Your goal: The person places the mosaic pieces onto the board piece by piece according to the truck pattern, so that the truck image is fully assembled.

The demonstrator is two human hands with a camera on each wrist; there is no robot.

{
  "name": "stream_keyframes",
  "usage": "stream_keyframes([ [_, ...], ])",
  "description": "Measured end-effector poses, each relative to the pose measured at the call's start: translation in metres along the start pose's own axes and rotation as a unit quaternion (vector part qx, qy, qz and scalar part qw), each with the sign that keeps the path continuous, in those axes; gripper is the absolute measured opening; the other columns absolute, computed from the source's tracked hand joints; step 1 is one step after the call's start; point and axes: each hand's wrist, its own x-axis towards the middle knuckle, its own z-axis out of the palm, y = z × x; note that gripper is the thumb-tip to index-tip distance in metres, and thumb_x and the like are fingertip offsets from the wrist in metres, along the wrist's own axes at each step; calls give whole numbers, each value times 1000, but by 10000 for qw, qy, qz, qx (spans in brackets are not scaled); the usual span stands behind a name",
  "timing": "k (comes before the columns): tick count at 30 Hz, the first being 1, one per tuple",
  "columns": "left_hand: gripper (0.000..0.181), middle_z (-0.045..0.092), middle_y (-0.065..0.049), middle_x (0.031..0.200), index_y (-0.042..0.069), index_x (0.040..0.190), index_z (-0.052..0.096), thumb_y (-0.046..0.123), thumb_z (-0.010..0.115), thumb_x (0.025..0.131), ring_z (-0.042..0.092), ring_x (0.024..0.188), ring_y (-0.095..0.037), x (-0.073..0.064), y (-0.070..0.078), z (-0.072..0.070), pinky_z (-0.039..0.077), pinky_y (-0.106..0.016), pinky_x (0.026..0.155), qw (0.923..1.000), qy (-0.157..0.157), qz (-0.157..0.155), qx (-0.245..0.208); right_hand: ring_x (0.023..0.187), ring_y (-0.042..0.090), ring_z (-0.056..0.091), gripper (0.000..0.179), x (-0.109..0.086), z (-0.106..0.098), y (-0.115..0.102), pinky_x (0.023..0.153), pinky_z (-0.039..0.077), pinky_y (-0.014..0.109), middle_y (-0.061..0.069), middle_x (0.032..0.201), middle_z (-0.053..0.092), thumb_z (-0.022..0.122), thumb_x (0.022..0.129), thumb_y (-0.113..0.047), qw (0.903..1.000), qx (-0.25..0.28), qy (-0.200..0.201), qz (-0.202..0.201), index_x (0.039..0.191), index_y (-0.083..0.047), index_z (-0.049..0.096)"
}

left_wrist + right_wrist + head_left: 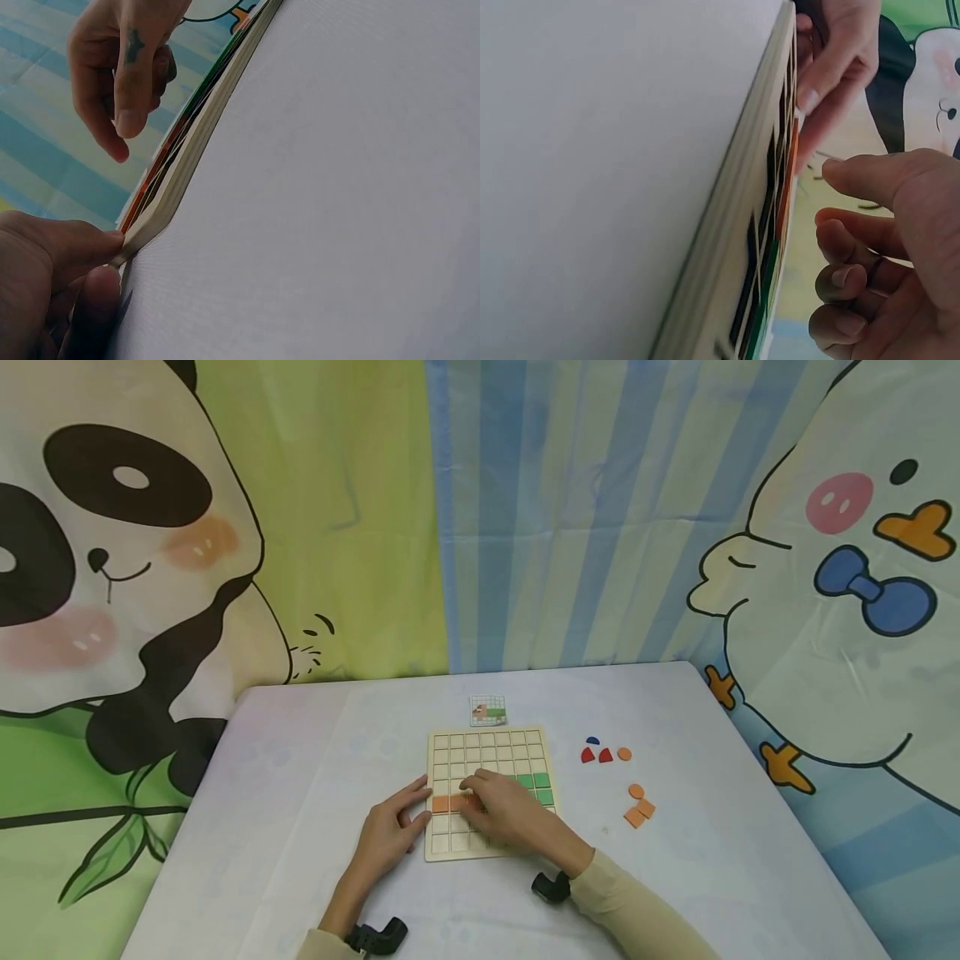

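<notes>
Reaching over the wooden grid board [487, 754], the right hand [508, 810] hovers above its middle; the grip is spread, thumb and forefinger apart with a gap between them and the other fingers loosely curled. At the board's left edge rests the left hand [388, 828], its grip also spread, with thumb and fingers touching the rim. Orange tiles [441, 804] lie in a row across the board's left part, partly hidden by the right hand, and green tiles [542, 781] fill cells at its right side. Right of the board, on the white surface [300, 777], lie a blue half-round piece [592, 741], two red wedges [588, 756], two orange discs [624, 754] and two loose orange squares [635, 817]. Just beyond the board's far edge lies a small picture card [488, 711].
</notes>
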Motion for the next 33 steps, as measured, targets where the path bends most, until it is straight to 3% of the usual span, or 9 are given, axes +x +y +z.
stream_keyframes([
  [10, 45, 63, 12, 153, 19, 140, 71, 14, 79, 95, 52, 46, -11, -2, 0, 2, 44, -26, 43, 10000, 55, -26, 20, 71, 5, 47, 30, -27, -24, 26, 63, 43, 19, -7, 83, 59, 78, 98, -28, 9989, 143, 296, 346, 122, -11, 74],
  [20, 45, 64, 5, 153, 15, 139, 72, 11, 79, 94, 50, 45, -7, -2, -2, 3, 41, -25, 42, 9996, 184, 161, 157, 69, 3, 46, 30, -61, -45, 58, 61, 40, 18, -11, 82, 59, 82, 94, -25, 9953, 139, 439, 854, 120, -11, 76],
  [33, 46, 63, 6, 154, 16, 138, 72, 8, 79, 93, 50, 47, -8, -2, -1, 2, 42, -25, 43, 9998, 169, 42, 56, 75, 10, 50, 31, -124, -70, 108, 63, 46, 20, -8, 80, 59, 84, 91, -20, 9795, 34, 529, 1943, 119, -9, 76],
])
